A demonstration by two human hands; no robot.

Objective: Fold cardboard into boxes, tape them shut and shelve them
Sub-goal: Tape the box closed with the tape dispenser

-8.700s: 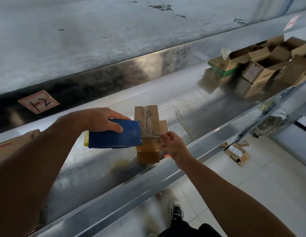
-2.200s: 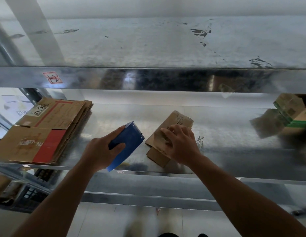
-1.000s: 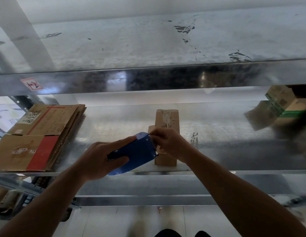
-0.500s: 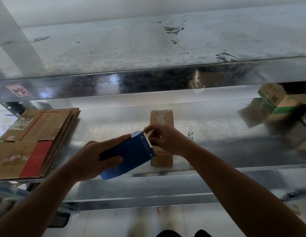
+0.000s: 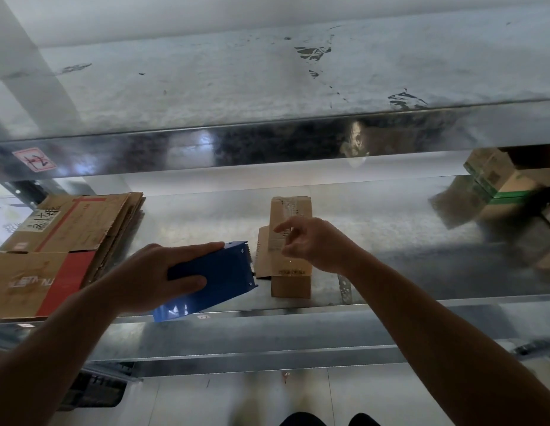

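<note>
The metal shelf serves as a workbench, at a height where both arms reach in. On it stands the small box, the piece being worked, near the front lip and straight ahead of the person. Well to the left of the box lies a stack of flat cardboard, probably the supply of blanks, set far enough off to leave room for the arms. Well to the right of the box, toward the back, sit other boxes, which look like finished ones.

The box has a pale strip down its top, and a brown flap sticks out on its left side, so the sealing does not look complete.

Just left of the box, the left hand grips a blue tape dispenser, fingers wrapped over its top and thumb along its side. Its toothed end is turned toward the flap, likely ready to lay or cut tape.

The right hand hovers over the top of the box, forefinger and thumb apart and the other fingers loosely curled. No tape shows between them, though a clear strip would be hard to see.
</note>
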